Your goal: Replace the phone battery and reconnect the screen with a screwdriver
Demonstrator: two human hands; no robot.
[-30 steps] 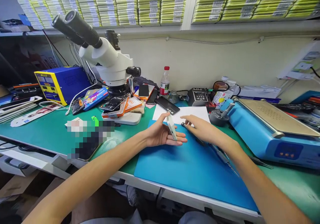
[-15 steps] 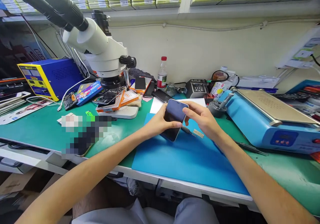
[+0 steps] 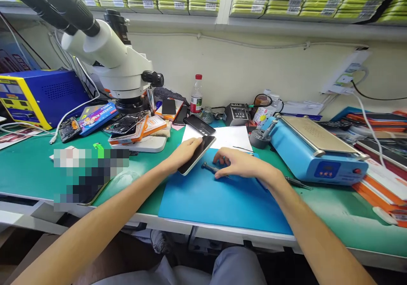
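Note:
My left hand (image 3: 186, 153) is closed around the side of a smartphone (image 3: 197, 154), which tilts above the left part of the blue mat (image 3: 219, 206). Its dark screen faces up and to the right. Just right of it, my right hand (image 3: 238, 163) hovers low over a small grey screwdriver (image 3: 209, 167) lying on the mat. The thumb and curled fingers are apart, on either side of the tool; I see no grip on it. The screwdriver's tip is partly hidden by the thumb. Behind the hands, a black phone (image 3: 200, 125) lies at the edge of a white paper (image 3: 235, 136).
A microscope (image 3: 111, 60) stands at the left, with boxes and phone parts around its base. To the right sits a blue heating plate machine (image 3: 318, 149), with tweezers (image 3: 299, 183) in front. A bottle (image 3: 196, 96) and a soldering station (image 3: 235, 114) line the wall.
My right hand has let go of the smartphone and dropped to the screwdriver. My left hand has carried the phone left and tilted it flatter. The view has turned to the right.

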